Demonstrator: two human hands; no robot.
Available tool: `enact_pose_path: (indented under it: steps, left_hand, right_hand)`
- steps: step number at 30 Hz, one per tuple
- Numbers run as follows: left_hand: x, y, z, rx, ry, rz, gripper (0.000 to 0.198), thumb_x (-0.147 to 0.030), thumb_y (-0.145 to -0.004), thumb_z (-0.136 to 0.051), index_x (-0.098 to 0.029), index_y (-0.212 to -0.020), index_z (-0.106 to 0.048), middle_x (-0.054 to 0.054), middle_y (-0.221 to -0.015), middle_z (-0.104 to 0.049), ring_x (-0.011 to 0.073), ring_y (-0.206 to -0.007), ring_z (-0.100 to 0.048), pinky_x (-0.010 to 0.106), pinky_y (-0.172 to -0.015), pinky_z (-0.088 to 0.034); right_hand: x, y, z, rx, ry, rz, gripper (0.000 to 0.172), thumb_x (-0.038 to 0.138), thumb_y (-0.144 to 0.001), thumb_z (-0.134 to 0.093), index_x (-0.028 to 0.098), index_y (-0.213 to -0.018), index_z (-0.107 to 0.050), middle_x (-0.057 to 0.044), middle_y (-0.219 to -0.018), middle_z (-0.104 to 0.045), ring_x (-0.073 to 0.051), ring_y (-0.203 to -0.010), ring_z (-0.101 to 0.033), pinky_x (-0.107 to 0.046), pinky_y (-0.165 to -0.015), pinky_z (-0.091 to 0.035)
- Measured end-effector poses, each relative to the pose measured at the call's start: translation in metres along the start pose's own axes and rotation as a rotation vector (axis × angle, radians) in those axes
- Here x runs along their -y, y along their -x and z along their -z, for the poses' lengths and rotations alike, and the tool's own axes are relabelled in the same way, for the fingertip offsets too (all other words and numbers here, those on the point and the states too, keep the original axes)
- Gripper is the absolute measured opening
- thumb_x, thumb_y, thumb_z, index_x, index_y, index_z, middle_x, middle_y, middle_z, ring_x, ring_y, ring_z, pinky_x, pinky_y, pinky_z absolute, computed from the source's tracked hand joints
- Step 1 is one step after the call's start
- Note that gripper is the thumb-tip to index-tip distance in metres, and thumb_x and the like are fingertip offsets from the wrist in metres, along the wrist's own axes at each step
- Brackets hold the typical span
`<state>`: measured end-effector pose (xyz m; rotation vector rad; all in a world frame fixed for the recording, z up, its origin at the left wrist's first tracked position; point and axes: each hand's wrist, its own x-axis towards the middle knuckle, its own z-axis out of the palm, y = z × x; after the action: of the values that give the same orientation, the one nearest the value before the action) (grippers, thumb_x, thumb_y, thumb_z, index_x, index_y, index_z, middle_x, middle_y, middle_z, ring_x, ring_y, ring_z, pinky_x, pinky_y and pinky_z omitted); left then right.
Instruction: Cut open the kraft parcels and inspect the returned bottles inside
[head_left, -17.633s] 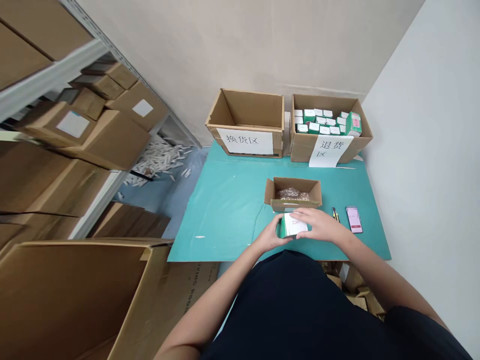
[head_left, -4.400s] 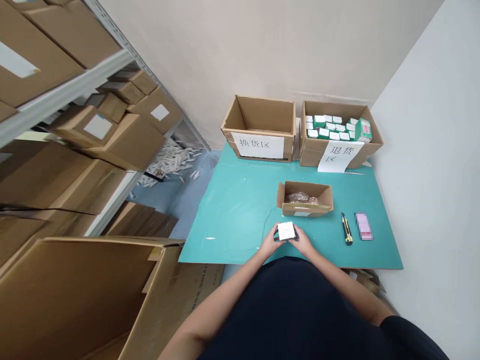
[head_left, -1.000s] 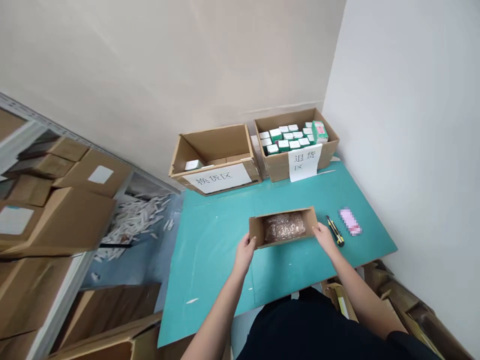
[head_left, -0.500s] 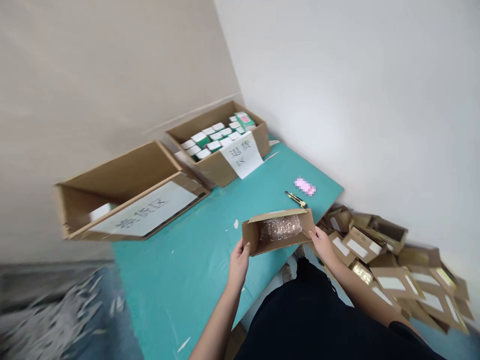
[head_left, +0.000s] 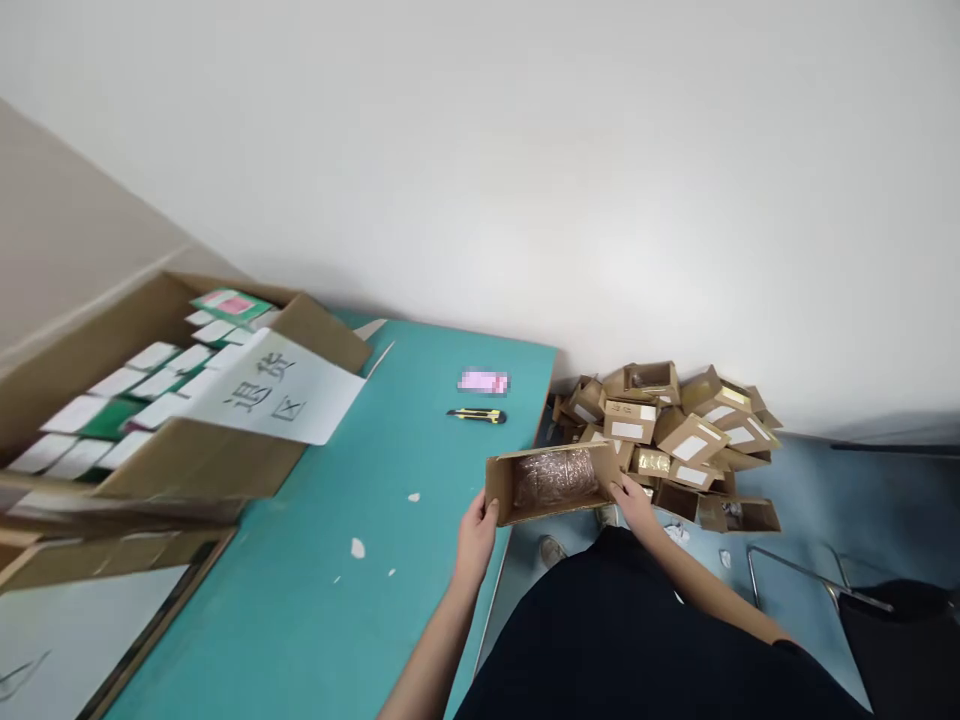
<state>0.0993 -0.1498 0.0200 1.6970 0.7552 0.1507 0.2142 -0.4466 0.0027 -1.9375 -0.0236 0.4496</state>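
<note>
Both arms reach forward from a dark top, elbows low. The left hand (head_left: 477, 540) grips one end of an open, oblong brown cardboard box (head_left: 501, 488), thumb over the rim; the right hand (head_left: 637, 505) pinches the other end. The box is held up in front of the body, hiding part of the table's edge, with crinkled, shiny clear bubble wrap (head_left: 555, 478) inside. On the smooth teal tabletop (head_left: 390, 460) lie a yellow-and-black utility knife (head_left: 478, 415) and a blurred pink rectangle (head_left: 484, 381). A brown carton (head_left: 210, 465) of white-and-green boxes (head_left: 157, 383) stands left; opened cardboard boxes (head_left: 628, 422) heap on the floor, right.
</note>
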Motion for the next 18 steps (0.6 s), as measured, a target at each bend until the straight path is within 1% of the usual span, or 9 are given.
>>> enact_pose_path:
  steps: [4,7,11,14,18]
  left_hand:
    - [-0.011,-0.024,-0.045,0.083,-0.048,-0.011,0.052,-0.035,-0.08,-0.056,-0.018,-0.128,-0.066,0.009,-0.131,-0.069,0.0305,-0.123,-0.062,0.042,-0.106,-0.047]
    - [-0.021,-0.041,-0.086,0.16,-0.095,0.007,0.053,-0.031,-0.076,-0.057,-0.017,-0.127,-0.066,0.009,-0.127,-0.071,0.0297,-0.118,-0.065,0.04,-0.102,-0.05]
    - [-0.042,-0.059,-0.148,0.267,-0.182,0.007,0.054,-0.022,-0.073,-0.056,-0.015,-0.126,-0.065,0.009,-0.124,-0.072,0.0269,-0.114,-0.066,0.037,-0.102,-0.05]
    - [-0.058,-0.065,-0.197,0.344,-0.232,-0.005,0.053,-0.016,-0.07,-0.056,-0.017,-0.122,-0.066,0.008,-0.12,-0.073,0.0265,-0.112,-0.067,0.036,-0.1,-0.05]
    - [-0.074,-0.066,-0.267,0.522,-0.238,0.011,0.048,-0.015,-0.069,-0.057,-0.017,-0.116,-0.068,0.008,-0.111,-0.074,0.0283,-0.104,-0.068,0.039,-0.094,-0.052]
  right_hand:
    - [-0.025,-0.011,0.032,-0.055,-0.035,-0.039,0.043,0.052,-0.082,-0.049,0.02,-0.096,-0.074,-0.01,-0.1,-0.077,-0.031,-0.096,-0.067,-0.041,-0.088,-0.052]
    - [-0.044,-0.02,0.062,-0.108,-0.05,-0.092,0.043,0.052,-0.081,-0.049,0.021,-0.096,-0.074,-0.009,-0.098,-0.077,-0.03,-0.094,-0.067,-0.04,-0.087,-0.051]
    - [-0.07,-0.029,0.105,-0.213,-0.124,-0.161,0.048,0.054,-0.078,-0.05,0.018,-0.098,-0.075,-0.01,-0.1,-0.077,-0.03,-0.095,-0.067,-0.041,-0.089,-0.05]
    - [-0.088,-0.031,0.14,-0.304,-0.184,-0.208,0.053,0.058,-0.077,-0.052,0.017,-0.1,-0.075,-0.01,-0.096,-0.077,-0.029,-0.094,-0.067,-0.041,-0.088,-0.051]
    - [-0.113,-0.027,0.194,-0.443,-0.229,-0.276,0.057,0.062,-0.075,-0.056,0.017,-0.105,-0.076,-0.007,-0.092,-0.077,-0.029,-0.09,-0.068,-0.043,-0.084,-0.054]
